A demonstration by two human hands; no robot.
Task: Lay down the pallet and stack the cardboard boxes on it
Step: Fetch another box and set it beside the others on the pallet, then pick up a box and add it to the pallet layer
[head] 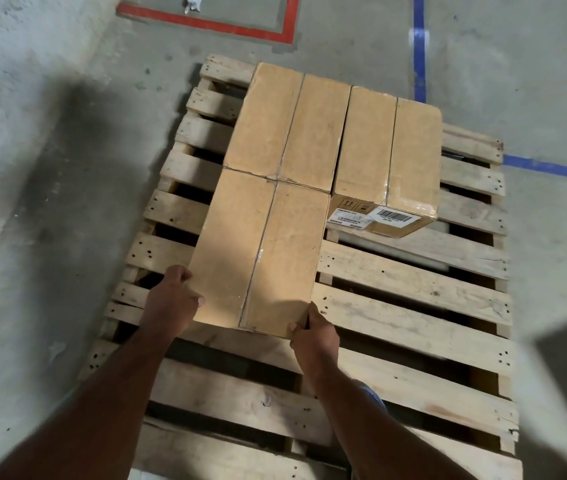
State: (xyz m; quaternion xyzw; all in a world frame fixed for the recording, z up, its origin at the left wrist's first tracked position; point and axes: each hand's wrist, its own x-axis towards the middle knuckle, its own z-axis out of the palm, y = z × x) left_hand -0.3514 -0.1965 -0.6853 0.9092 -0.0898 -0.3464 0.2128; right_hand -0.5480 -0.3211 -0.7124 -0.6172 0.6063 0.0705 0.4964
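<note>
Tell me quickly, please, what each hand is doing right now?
Left hand: grips the near cardboard box at its left edge.
Right hand: grips the same box at its near right corner.

Concrete floor (50, 202), red tape (206, 24) and blue tape (420, 46) lines; wooden pallet (413, 282) flat on it. On slats: far-left box (285, 123) beside far-right box (389, 147), near box (261, 251) abutting the far-left one.

The pallet (413, 306) lay flat on the concrete floor (50, 209). The left hand (171, 299) and right hand (313, 337) gripped the near box (261, 251) at its near corners. The far box (285, 126) and labelled box (386, 150) sat side by side behind it.
</note>
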